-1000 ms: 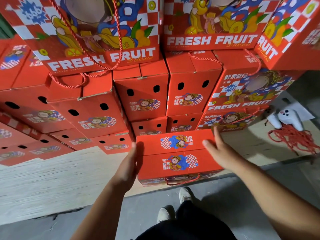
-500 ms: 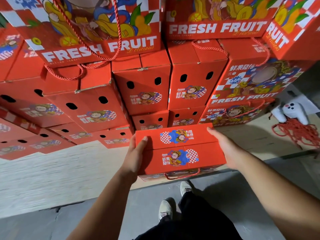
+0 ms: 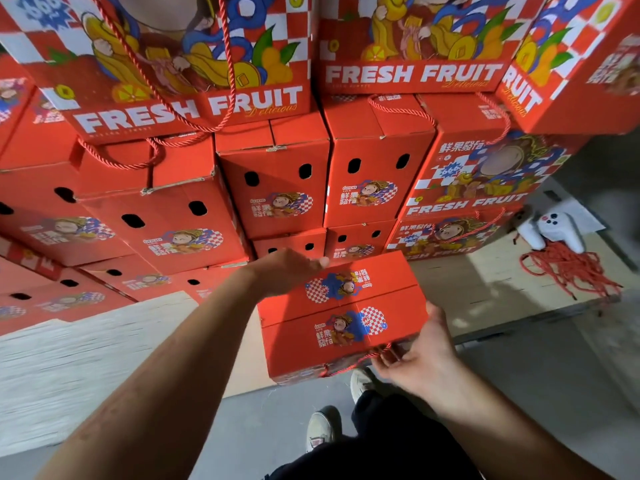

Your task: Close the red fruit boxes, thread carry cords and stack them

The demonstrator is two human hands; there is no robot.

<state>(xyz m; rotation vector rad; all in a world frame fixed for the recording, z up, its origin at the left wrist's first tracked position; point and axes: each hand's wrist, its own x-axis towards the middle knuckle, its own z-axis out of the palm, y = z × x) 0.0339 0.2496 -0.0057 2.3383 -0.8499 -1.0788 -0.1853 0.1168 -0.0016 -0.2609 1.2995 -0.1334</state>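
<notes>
The closed red box (image 3: 343,317) lies at the board's (image 3: 86,348) near edge, long axis left-right, stacked boxes (image 3: 277,188) just behind. Left hand (image 3: 287,271) grips its far-left corner; right hand (image 3: 419,358) pinches its cord (image 3: 360,358).

Your left hand (image 3: 287,271): arm stretched forward, palm down, fingers curled over the far top edge of the box (image 3: 343,317). Your right hand (image 3: 420,358): arm bent in from the right, fingertips pinching the red cord (image 3: 360,360) at the near edge.
</notes>
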